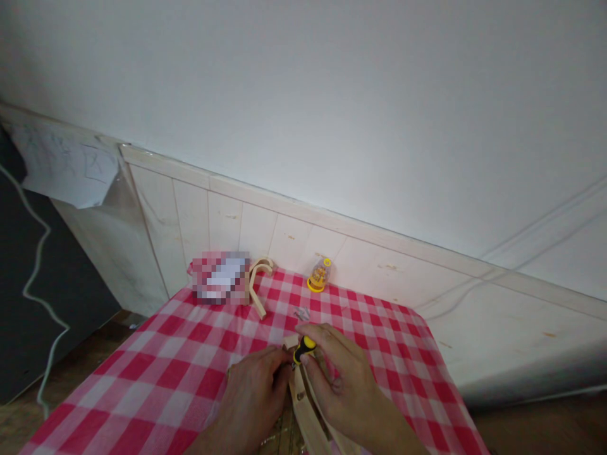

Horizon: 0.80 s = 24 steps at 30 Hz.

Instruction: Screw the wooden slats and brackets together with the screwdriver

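Note:
My right hand grips a short yellow-and-black screwdriver between thumb and fingers. Its handle leans over a pale wooden frame piece that has a hole in its side. My left hand is closed beside it, thumb and fingertips pinched together close to the screwdriver's lower end. What those fingertips hold is hidden. Just beyond the hands lies a small pile of metal bits that look like screws. Behind it, against the wall, stands a clear container with a yellow base and cap.
A curved, hook-shaped wooden piece lies at the table's back left, beside a pixelated packet. The red-and-white checked cloth covers the table, which abuts a white panelled wall. A white cable hangs at left.

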Each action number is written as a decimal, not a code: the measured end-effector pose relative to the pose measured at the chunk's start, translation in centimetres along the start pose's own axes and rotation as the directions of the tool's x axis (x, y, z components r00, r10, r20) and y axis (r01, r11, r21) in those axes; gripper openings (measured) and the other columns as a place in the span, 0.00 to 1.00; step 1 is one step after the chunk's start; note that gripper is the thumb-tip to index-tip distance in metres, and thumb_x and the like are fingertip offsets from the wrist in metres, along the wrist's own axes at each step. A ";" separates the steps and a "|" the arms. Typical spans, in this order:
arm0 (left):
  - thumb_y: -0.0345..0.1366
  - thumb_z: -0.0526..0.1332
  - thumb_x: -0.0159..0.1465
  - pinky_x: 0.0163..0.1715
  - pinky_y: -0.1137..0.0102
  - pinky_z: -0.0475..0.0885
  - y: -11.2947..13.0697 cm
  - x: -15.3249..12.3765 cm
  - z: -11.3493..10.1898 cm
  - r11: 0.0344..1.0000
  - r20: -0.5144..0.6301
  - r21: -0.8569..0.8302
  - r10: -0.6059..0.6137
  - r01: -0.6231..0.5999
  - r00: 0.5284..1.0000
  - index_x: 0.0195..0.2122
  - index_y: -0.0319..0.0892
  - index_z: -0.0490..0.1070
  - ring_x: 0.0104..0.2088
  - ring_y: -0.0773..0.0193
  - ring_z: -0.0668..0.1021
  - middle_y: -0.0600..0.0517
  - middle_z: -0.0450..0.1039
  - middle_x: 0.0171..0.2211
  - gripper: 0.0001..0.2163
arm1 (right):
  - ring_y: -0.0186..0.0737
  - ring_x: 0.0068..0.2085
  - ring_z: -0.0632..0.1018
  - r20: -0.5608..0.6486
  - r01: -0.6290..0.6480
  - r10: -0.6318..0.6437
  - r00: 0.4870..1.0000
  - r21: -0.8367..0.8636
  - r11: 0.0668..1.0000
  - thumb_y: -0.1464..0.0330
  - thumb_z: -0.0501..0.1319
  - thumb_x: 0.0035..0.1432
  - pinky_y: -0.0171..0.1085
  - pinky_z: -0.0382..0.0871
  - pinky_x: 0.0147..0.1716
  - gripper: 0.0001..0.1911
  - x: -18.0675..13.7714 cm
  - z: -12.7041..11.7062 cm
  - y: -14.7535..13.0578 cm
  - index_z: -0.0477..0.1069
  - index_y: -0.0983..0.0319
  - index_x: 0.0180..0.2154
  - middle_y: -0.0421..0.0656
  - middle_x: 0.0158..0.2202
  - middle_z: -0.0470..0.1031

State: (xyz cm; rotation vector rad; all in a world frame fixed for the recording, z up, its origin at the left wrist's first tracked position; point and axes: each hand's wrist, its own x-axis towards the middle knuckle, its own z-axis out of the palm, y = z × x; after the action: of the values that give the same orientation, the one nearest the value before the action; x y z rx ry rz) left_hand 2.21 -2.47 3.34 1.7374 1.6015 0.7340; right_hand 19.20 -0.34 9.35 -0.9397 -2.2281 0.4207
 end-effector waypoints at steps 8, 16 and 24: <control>0.31 0.54 0.67 0.41 0.71 0.68 0.0 -0.1 -0.1 1.000 -0.006 -0.018 0.010 -0.010 1.000 0.37 0.46 0.78 0.40 0.62 0.81 0.51 0.81 0.38 0.12 | 0.45 0.52 0.81 0.003 -0.016 0.016 1.000 -0.001 1.000 0.75 0.58 0.65 0.44 0.78 0.51 0.21 0.1 -0.1 -0.1 0.71 0.58 0.58 0.49 0.51 0.80; 0.31 0.54 0.66 0.41 0.72 0.69 0.0 -0.1 -0.1 1.000 -0.009 -0.008 0.016 -0.016 1.000 0.36 0.46 0.78 0.39 0.62 0.81 0.52 0.81 0.37 0.12 | 0.45 0.51 0.81 -0.007 0.000 0.000 1.000 0.014 1.000 0.75 0.59 0.65 0.43 0.77 0.52 0.21 0.1 -0.1 0.0 0.71 0.57 0.58 0.49 0.50 0.80; 0.30 0.53 0.67 0.40 0.72 0.67 -0.1 -0.1 0.0 0.999 -0.006 -0.023 0.026 -0.026 1.000 0.36 0.45 0.77 0.39 0.62 0.80 0.52 0.80 0.37 0.12 | 0.45 0.50 0.81 -0.013 0.004 -0.004 1.000 0.029 1.000 0.75 0.60 0.65 0.43 0.78 0.50 0.21 0.2 0.0 0.0 0.70 0.56 0.58 0.48 0.48 0.80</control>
State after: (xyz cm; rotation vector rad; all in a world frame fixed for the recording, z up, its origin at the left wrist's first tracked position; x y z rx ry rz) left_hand 2.09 -2.59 3.29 1.7436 1.5710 0.7681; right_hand 19.09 -0.18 9.43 -0.9206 -2.2063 0.4427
